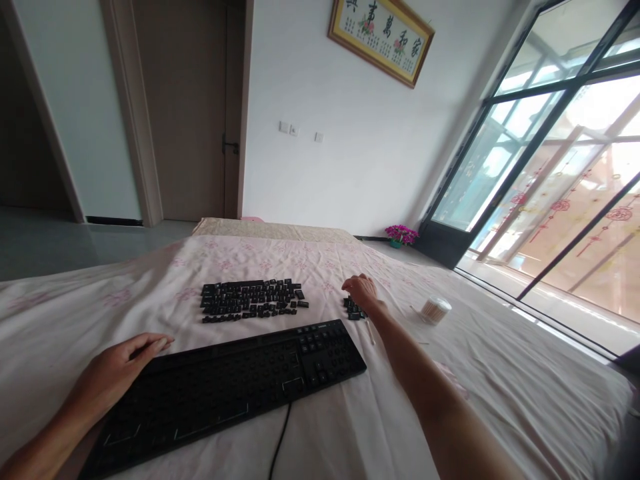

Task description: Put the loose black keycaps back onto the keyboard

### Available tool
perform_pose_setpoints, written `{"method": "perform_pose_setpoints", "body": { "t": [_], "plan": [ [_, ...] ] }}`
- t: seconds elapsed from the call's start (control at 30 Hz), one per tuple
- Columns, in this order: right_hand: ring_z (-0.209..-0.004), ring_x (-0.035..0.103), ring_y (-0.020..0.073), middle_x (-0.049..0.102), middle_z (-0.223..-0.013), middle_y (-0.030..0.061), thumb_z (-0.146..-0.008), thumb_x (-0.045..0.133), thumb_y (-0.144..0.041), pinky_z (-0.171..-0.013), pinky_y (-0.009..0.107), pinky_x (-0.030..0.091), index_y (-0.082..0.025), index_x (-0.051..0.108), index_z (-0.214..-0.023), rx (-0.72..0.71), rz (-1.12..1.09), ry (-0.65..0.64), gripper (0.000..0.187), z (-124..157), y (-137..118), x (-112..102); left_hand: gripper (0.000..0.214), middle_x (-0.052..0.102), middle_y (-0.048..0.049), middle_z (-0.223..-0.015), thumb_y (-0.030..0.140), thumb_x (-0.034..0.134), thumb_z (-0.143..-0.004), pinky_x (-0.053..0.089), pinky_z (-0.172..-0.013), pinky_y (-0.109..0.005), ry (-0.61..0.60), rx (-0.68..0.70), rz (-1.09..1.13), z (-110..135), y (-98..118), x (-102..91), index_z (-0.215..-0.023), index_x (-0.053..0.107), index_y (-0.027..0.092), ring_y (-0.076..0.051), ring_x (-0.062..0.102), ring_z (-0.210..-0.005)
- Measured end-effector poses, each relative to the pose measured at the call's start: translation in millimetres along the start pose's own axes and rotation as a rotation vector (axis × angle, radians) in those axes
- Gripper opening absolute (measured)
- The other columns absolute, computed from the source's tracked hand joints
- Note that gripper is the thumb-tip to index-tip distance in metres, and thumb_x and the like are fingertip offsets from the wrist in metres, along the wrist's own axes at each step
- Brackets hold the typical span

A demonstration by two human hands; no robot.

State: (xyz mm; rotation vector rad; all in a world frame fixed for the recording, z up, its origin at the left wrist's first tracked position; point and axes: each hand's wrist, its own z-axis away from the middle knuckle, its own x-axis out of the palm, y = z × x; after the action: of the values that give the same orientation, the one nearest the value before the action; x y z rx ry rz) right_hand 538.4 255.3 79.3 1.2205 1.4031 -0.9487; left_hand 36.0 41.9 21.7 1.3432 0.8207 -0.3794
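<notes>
A black keyboard [235, 383] with most of its keycaps off lies on the pink-patterned cloth in front of me. My left hand [117, 373] rests on its far left corner, fingers stretched out flat. Beyond it, several loose black keycaps [250, 300] are laid out in rows. My right hand [361, 291] reaches out to a smaller heap of keycaps [353, 309] to the right, its fingers curled down over them; I cannot make out whether any keycap is between them.
A round clear tub of cotton swabs [435, 311] stands right of my right hand, with a loose swab [370, 331] near the keyboard's right end. The keyboard's cable [281, 437] runs toward me. Glass doors are at the right, a potted flower [401, 235] by the wall.
</notes>
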Motion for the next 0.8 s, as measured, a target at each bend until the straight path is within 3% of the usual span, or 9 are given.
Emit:
{"method": "perform_pose_setpoints", "body": {
  "t": [0.33, 0.67, 0.8],
  "plan": [
    [-0.110, 0.052, 0.0219, 0.073, -0.095, 0.0043, -0.077, 0.072, -0.028, -0.092, 0.030, 0.030, -0.030, 0.079, -0.085, -0.043, -0.015, -0.059, 0.011, -3, 20, 4, 0.043, 0.076, 0.0062, -0.103, 0.060, 0.048, -0.083, 0.049, -0.075, -0.021, -0.029, -0.055, 0.039, 0, 4, -0.5, -0.102, 0.070, 0.029, -0.022, 0.068, -0.099],
    [-0.111, 0.052, 0.0237, 0.073, -0.091, 0.0091, -0.073, 0.072, -0.020, -0.094, 0.031, 0.028, -0.022, 0.079, -0.081, -0.034, -0.039, -0.070, 0.011, -9, 13, 9, 0.037, 0.075, 0.0119, -0.100, 0.062, 0.049, -0.081, 0.048, -0.083, -0.024, -0.030, -0.085, 0.070, -1, -2, 1.6, -0.096, 0.069, 0.035, -0.020, 0.067, -0.101],
    [-0.112, 0.052, 0.0228, 0.073, -0.095, 0.0068, -0.079, 0.067, -0.026, -0.093, 0.030, 0.030, -0.025, 0.079, -0.088, -0.042, -0.099, -0.067, 0.015, -9, 2, 8, 0.039, 0.076, 0.0116, -0.100, 0.063, 0.049, -0.080, 0.048, -0.082, -0.023, -0.024, -0.082, 0.068, 0, 1, 1.2, -0.098, 0.069, 0.034, -0.021, 0.067, -0.100]
  ]
}}
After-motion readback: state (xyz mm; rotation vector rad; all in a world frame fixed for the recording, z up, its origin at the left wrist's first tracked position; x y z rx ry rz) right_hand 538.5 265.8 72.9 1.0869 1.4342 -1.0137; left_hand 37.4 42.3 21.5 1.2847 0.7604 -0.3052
